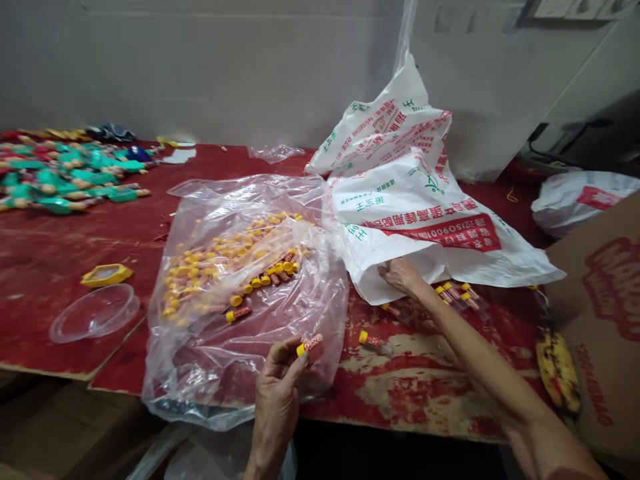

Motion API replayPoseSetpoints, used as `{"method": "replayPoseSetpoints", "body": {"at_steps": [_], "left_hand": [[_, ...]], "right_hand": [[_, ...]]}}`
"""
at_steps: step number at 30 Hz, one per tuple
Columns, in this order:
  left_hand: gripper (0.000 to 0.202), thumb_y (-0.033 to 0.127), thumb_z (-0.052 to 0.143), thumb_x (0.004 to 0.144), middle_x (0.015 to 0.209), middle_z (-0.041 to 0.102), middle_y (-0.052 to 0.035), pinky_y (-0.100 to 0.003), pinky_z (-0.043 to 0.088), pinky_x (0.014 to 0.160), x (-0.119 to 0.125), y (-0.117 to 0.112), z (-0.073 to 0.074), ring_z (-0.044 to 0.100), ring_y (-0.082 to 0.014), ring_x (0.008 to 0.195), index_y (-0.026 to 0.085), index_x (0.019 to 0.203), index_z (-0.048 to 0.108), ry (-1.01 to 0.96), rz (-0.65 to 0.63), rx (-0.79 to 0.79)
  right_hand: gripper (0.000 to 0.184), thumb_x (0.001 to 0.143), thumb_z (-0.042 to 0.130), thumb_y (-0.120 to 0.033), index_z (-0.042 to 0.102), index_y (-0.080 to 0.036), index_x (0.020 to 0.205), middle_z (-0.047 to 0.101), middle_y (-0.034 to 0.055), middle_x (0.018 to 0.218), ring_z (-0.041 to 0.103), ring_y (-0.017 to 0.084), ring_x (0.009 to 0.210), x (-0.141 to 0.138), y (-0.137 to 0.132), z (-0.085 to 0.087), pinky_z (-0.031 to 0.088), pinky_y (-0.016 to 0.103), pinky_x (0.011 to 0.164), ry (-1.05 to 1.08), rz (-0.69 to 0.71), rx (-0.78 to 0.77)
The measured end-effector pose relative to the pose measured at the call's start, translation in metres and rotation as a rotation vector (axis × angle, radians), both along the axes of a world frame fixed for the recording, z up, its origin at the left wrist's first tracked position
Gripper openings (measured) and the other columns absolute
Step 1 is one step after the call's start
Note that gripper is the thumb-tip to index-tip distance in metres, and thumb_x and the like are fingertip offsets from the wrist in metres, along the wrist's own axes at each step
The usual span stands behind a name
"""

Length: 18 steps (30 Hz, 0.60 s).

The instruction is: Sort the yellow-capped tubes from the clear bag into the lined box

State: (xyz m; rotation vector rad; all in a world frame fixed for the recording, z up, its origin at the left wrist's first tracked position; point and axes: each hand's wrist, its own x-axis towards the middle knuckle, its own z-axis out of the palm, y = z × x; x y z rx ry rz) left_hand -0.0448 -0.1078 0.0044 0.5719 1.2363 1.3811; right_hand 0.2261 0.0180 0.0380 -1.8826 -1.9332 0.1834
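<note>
Nearest me, the left hand (pixel 278 399) pinched a yellow-capped tube (pixel 309 345) over a clear bag (pixel 245 373); the right hand (pixel 403 277), fingers together, touched a white sack (pixel 400 223). A slack pinch could have dropped the tube.

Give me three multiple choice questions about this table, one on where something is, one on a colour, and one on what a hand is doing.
1. Where do most of the yellow-capped tubes lie?
A. In the round clear lid
B. Inside the clear plastic bag
C. On the cardboard box

2. What colour are the tube caps?
A. Blue
B. Green
C. Yellow

3. What is the left hand doing?
A. Pinching one tube
B. Gripping the white bag
C. Lying empty on the table

Answers:
1. B, the tubes lie heaped within the clear bag.
2. C, the caps show yellow.
3. A, the tube sits between its thumb and fingers.
</note>
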Motion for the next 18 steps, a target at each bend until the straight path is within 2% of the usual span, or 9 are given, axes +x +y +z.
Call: {"method": "replayPoseSetpoints", "body": {"at_steps": [2,4,6,8,10,13,15,18], "left_hand": [[0.044,0.036,0.086,0.054,0.091,0.067,-0.0035,-0.021,0.052,0.061,0.009,-0.008,0.002,0.062,-0.0151,0.074,0.018,0.09,0.066,-0.01,-0.065,0.002],[0.044,0.037,0.085,0.054,0.087,0.067,-0.0035,-0.023,0.052,0.063,0.022,-0.015,0.004,0.062,-0.0162,0.075,0.017,0.089,0.066,-0.017,-0.145,-0.009],[0.045,0.037,0.086,0.053,0.087,0.067,-0.0042,-0.024,0.052,0.07,0.038,-0.02,0.006,0.063,-0.0177,0.079,0.017,0.089,0.067,-0.033,-0.223,-0.001],[0.044,0.036,0.085,0.055,0.088,0.067,-0.0046,-0.025,0.051,0.074,0.054,-0.024,0.008,0.063,-0.0178,0.083,0.017,0.089,0.066,-0.057,-0.299,0.024],[0.04,0.035,0.084,0.057,0.087,0.067,-0.0036,-0.023,0.05,0.072,0.066,-0.029,0.007,0.062,-0.016,0.08,0.017,0.089,0.066,-0.069,-0.352,0.044],[0.039,0.035,0.083,0.058,0.081,0.066,-0.0022,-0.022,0.049,0.066,0.075,-0.037,0.005,0.06,-0.0136,0.072,0.017,0.086,0.065,-0.043,-0.382,0.049],[0.039,0.036,0.083,0.058,0.081,0.065,-0.0025,-0.022,0.049,0.065,0.079,-0.043,0.002,0.06,-0.0137,0.07,0.017,0.086,0.064,-0.023,-0.387,0.036],[0.039,0.035,0.084,0.057,0.08,0.065,-0.0025,-0.023,0.05,0.061,0.084,-0.051,0.0,0.06,-0.0145,0.069,0.016,0.084,0.063,-0.031,-0.39,0.003]], "right_hand": [[0.022,0.088,0.05,-0.026,0.063,-0.015,0.102,0.067,0.0048,0.089,0.062,0.017,0.081,0.013,-0.037,0.002,0.049,0.029,0.074,0.19,0.041,-0.088],[0.022,0.085,0.05,-0.029,0.061,-0.017,0.1,0.066,0.003,0.09,0.06,0.016,0.082,0.02,-0.081,0.0,0.048,0.027,0.073,0.555,0.093,-0.16],[0.016,0.08,0.055,-0.03,0.058,-0.019,0.091,0.063,0.0019,0.089,0.058,0.015,0.081,0.018,-0.122,-0.008,0.047,0.026,0.073,0.876,0.118,-0.186],[0.016,0.076,0.06,-0.03,0.055,-0.02,0.087,0.061,0.001,0.087,0.057,0.015,0.08,0.011,-0.153,-0.02,0.047,0.026,0.073,1.081,0.113,-0.18],[0.027,0.076,0.062,-0.032,0.051,-0.022,0.099,0.061,0.0004,0.087,0.059,0.015,0.076,0.003,-0.172,-0.03,0.048,0.027,0.071,1.257,0.082,-0.172],[0.051,0.072,0.067,-0.038,0.04,-0.026,0.114,0.063,-0.0006,0.086,0.063,0.016,0.065,-0.004,-0.184,-0.04,0.052,0.032,0.067,1.458,0.007,-0.15],[0.053,0.069,0.071,-0.042,0.042,-0.026,0.109,0.065,-0.0008,0.084,0.064,0.017,0.063,-0.006,-0.189,-0.041,0.053,0.033,0.066,1.501,-0.055,-0.111],[0.046,0.066,0.076,-0.044,0.046,-0.023,0.094,0.068,0.0019,0.085,0.065,0.018,0.072,-0.011,-0.199,-0.039,0.053,0.031,0.068,1.433,-0.103,-0.1]]}}
